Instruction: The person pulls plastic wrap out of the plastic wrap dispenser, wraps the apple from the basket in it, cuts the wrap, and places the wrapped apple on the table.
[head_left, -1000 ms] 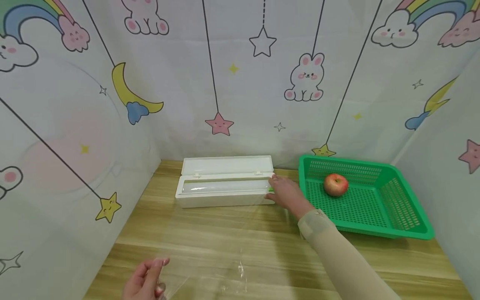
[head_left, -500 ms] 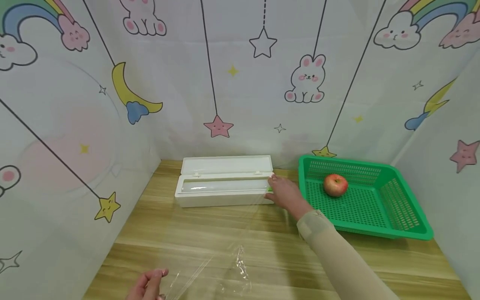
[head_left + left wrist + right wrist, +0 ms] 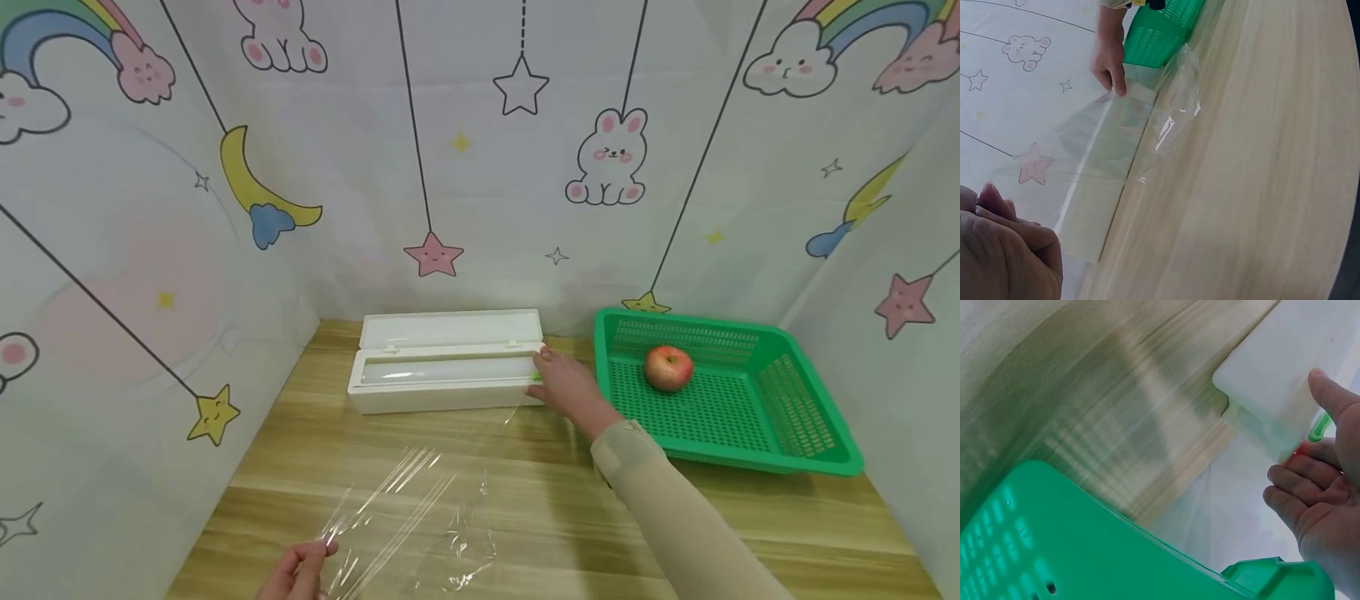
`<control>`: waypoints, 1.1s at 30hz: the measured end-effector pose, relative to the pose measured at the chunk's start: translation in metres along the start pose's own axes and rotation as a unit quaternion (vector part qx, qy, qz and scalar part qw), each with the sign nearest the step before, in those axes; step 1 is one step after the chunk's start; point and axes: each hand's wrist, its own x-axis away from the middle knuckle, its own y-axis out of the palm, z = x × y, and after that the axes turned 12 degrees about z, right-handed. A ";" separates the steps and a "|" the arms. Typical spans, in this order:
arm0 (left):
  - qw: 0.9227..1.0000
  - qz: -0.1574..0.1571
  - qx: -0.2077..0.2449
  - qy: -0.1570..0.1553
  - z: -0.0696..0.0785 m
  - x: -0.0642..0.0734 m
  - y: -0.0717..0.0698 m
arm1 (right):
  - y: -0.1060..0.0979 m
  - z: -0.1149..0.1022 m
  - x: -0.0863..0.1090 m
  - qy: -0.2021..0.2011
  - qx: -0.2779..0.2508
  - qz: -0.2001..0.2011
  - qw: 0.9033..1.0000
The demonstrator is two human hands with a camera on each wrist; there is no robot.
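A white cling film dispenser lies at the back of the table with its lid raised, showing the film roll inside. My right hand grips its right end, thumb on the front face and fingers round the end. A green slide cutter sits between thumb and fingers. Near the front left, my left hand pinches the loose edge of the clear cling film, which stretches back to the dispenser. In the left wrist view, the film's right side hangs loose and wrinkled.
A green perforated basket stands to the right of the dispenser, with a red apple in it. Printed white cloth walls close off the wooden table at the back and both sides.
My left hand has moved slightly down toward the front edge. The cling film shows more straight, taut creases beside it. My right hand stays at the dispenser's right end.
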 end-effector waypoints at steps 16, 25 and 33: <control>0.999 -0.005 -0.032 0.025 0.034 0.028 -0.001 | 0.005 0.001 -0.002 0.007 0.004 0.011 1.000; 0.999 0.025 -0.033 0.011 0.071 0.051 -0.002 | 0.002 -0.001 -0.004 0.005 0.011 0.022 1.000; 0.999 0.017 -0.028 -0.024 0.078 0.062 -0.008 | 0.004 -0.003 -0.003 0.004 0.010 0.014 1.000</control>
